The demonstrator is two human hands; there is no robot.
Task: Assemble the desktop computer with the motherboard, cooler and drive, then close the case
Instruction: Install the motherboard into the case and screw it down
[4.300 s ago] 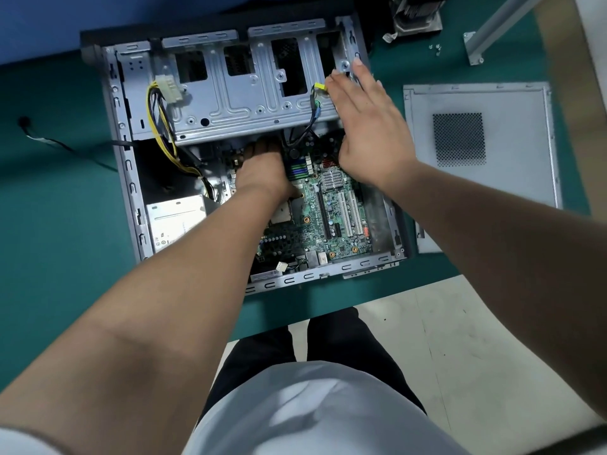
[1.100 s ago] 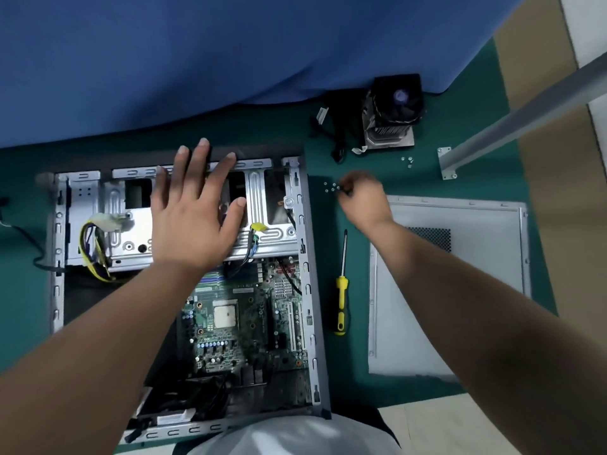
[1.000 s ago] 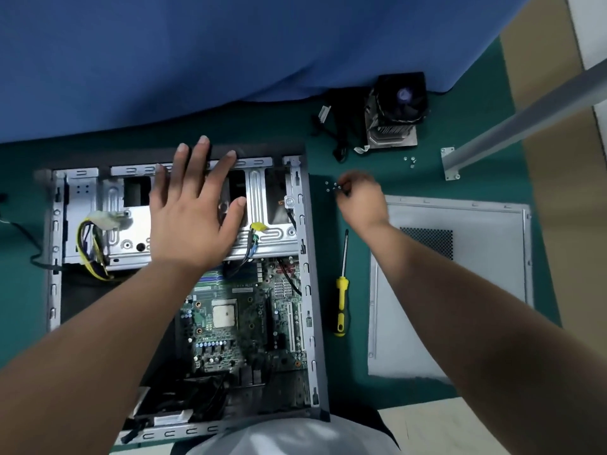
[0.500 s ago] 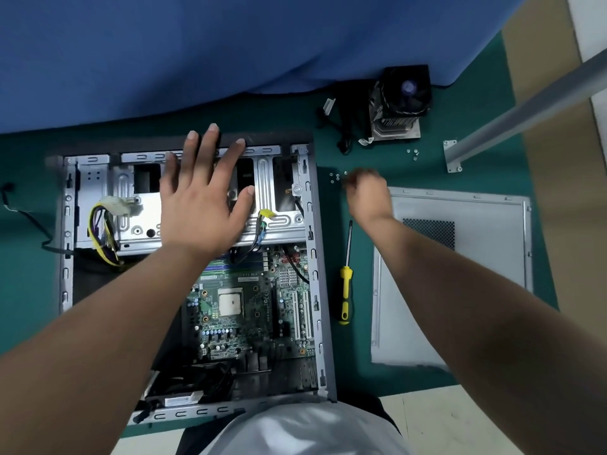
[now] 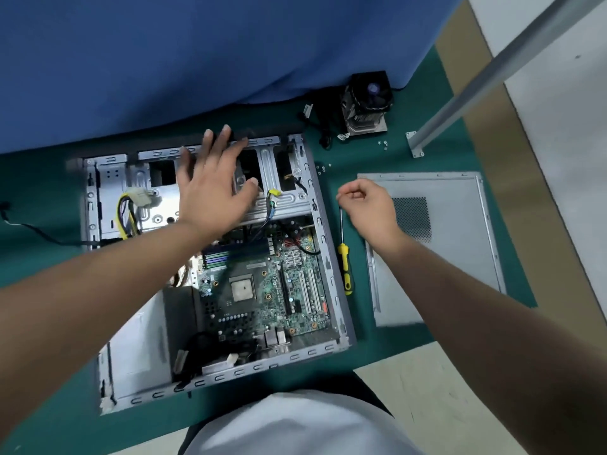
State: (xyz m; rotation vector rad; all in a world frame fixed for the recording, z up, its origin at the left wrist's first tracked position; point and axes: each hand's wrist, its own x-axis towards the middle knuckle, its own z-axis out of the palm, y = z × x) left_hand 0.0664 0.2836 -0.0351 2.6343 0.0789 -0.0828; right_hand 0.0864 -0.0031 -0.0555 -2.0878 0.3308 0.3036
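The board point(image 5: 262, 290) lay flat in the open case point(image 5: 323, 254), socket bare, apparently not yet screwed down. It looked stiff but fragile, best held by its edges, clear of the socket. The left hand point(image 5: 213, 188) lay spread, fingers wide, on the drive cage point(image 5: 279, 205). The right hand point(image 5: 368, 208) hovered beside the case with fingers curled, perhaps pinching a screw; I could not tell. A screwdriver point(image 5: 344, 257) lay below it, loose screws point(image 5: 323, 167) just beyond. The cooler point(image 5: 366, 106), likely heavy, stood farther off, and the side panel point(image 5: 453, 244) lay to the right.
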